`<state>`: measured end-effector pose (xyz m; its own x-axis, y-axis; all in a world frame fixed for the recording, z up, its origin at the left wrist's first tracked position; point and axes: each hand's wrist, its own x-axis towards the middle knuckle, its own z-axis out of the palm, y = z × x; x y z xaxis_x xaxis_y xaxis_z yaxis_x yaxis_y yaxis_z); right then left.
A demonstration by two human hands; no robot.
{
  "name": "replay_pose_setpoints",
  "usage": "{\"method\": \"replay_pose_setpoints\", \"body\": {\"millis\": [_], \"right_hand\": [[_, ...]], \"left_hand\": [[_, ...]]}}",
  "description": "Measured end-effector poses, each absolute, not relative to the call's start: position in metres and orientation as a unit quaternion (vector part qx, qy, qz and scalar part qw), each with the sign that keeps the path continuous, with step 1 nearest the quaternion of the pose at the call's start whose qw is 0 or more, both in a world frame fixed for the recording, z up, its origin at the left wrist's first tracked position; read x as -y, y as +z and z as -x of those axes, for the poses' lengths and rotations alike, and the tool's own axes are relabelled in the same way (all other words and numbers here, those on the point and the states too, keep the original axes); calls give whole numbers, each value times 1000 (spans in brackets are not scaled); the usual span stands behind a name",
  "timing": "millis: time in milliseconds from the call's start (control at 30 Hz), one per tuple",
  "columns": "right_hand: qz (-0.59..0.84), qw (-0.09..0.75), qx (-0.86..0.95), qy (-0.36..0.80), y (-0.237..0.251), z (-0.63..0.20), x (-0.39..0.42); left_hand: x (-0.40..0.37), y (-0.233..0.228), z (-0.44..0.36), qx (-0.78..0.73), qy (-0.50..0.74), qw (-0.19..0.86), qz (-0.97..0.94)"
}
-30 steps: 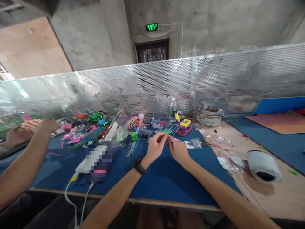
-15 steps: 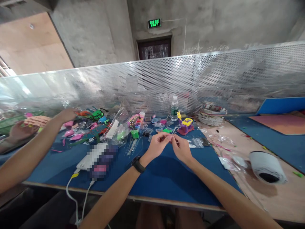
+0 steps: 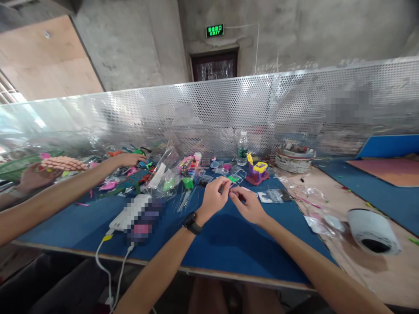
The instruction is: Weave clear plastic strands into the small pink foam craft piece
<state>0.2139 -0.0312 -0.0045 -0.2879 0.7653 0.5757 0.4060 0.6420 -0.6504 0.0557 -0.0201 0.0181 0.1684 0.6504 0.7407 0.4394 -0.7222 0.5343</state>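
Note:
My left hand (image 3: 216, 194), with a dark watch on its wrist, is closed in a pinch. My right hand (image 3: 248, 204) is beside it, fingertips almost meeting the left ones. From between the fingers rises a thin bent wire (image 3: 242, 173), pale and looped; its lower end is hidden by my fingertips. A small green piece (image 3: 233, 179) shows just behind my fingers. Beyond my hands stands a purple and yellow clay model (image 3: 258, 171) on a reddish base. Loose straight wires (image 3: 185, 198) lie left of my left hand.
A co-worker's hand (image 3: 132, 160) reaches over colourful clay pieces and packets; their other holds a peach scaly clay model (image 3: 63, 163). A power bank (image 3: 131, 211) with cables lies front left. Farther back stand a water bottle (image 3: 242, 150) and woven basket (image 3: 294, 160); a white container (image 3: 373, 231) is at right.
My hands stay close together, pinching, with the fingertips slightly farther left and the wire tilted differently. The co-worker's arm has reached farther right over the clay pieces.

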Motion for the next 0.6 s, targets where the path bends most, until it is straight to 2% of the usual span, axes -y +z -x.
{"method": "replay_pose_setpoints", "body": {"millis": [233, 433, 600], "right_hand": [[421, 431, 793, 87, -5, -223, 27], [443, 443, 779, -38, -10, -231, 21], [473, 408, 771, -125, -10, -235, 20]], "left_hand": [[18, 18, -58, -353, 554, 208, -725], [16, 11, -61, -340, 561, 297, -694], [12, 4, -64, -348, 574, 292, -682]]}}
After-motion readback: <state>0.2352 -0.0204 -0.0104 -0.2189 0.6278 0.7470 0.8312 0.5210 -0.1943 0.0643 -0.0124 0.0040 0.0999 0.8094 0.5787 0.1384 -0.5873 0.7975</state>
